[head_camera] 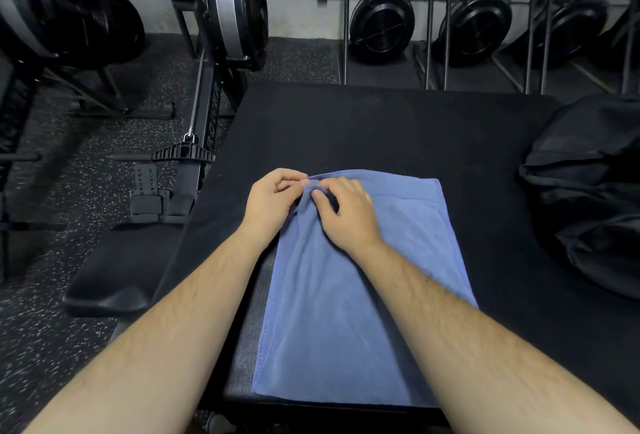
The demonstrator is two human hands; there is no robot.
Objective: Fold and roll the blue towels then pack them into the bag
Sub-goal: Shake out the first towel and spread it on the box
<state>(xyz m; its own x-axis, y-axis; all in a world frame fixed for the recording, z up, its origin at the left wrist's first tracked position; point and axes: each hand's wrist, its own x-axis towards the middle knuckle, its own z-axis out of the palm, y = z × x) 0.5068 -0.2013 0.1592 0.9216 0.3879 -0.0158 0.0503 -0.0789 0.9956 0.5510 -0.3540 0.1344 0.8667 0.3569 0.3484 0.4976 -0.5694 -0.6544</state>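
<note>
We judge the blue towel point(349, 295) soft, light, limp; left hand point(273, 201) and right hand point(346, 211) pinch its far-left corner on the bench point(346, 128).

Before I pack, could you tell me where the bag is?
In the head view, the black bag sits on the black platform, right of the blue towel.
</note>
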